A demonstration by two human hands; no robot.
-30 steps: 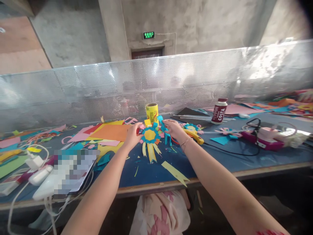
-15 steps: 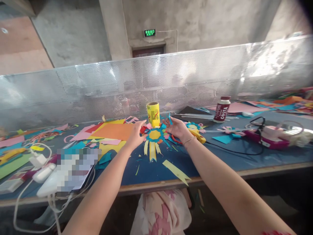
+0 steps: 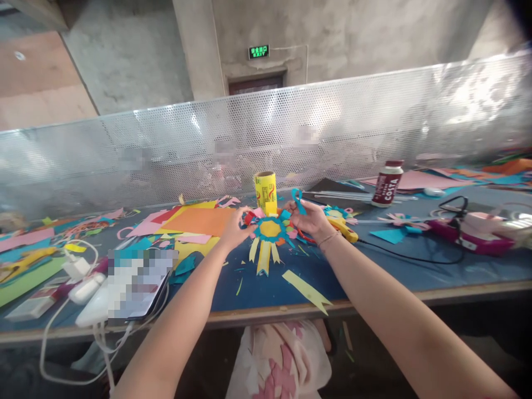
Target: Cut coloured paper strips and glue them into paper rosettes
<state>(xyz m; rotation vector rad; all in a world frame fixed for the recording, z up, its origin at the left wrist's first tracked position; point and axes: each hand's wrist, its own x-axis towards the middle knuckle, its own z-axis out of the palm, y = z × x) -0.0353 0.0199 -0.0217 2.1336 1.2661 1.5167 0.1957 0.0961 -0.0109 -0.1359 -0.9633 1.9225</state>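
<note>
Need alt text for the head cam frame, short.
Two bare hands at a paper rosette on a blue table: the left hand touches its left edge, the right hand pinches a blue paper loop beside it. Behind stands a yellow roll, a dark bottle farther right, paper scraps around.

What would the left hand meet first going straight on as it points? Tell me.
Probably the paper rosette: the left hand points forward-right, fingertips at its left rim. The yellow roll stands farther back; depth is unclear.

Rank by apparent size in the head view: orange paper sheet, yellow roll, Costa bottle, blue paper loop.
Largest: orange paper sheet
Then yellow roll and Costa bottle, too alike to rank
Smallest: blue paper loop, in the right hand
</note>
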